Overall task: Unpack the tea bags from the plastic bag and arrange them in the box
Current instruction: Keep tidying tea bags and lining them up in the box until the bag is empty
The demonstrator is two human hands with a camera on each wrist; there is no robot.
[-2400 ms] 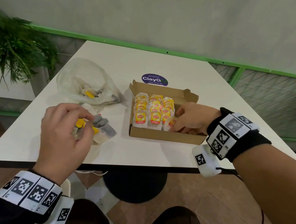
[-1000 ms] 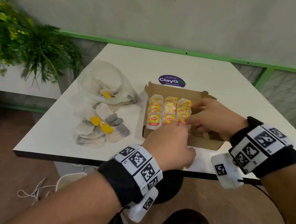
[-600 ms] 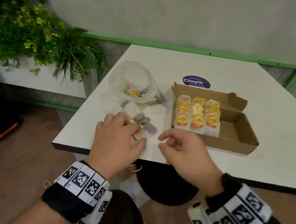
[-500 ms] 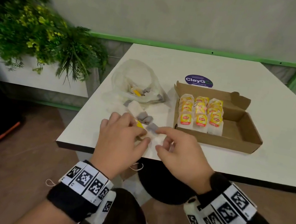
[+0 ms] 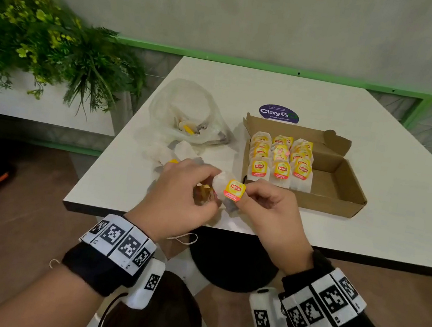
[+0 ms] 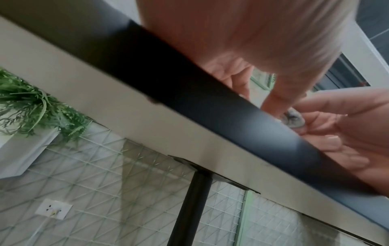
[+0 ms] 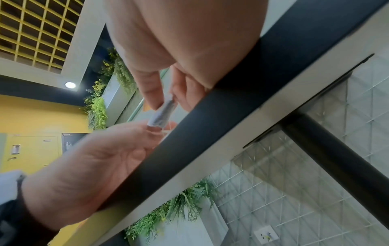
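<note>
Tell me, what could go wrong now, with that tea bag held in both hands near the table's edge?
The tea bag, pinched between the left hand and the right hand, hangs close to the table edge; a slip might drop it to the floor. Loose tea bags by the plastic bag could get swept off. In the box, the standing rows might topple into the vacant right side.

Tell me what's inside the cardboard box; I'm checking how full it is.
The cardboard box holds three rows of tea bags with yellow tags, filling its left part; the right part is bare. How many stand in each row cannot be counted, since they overlap.
</note>
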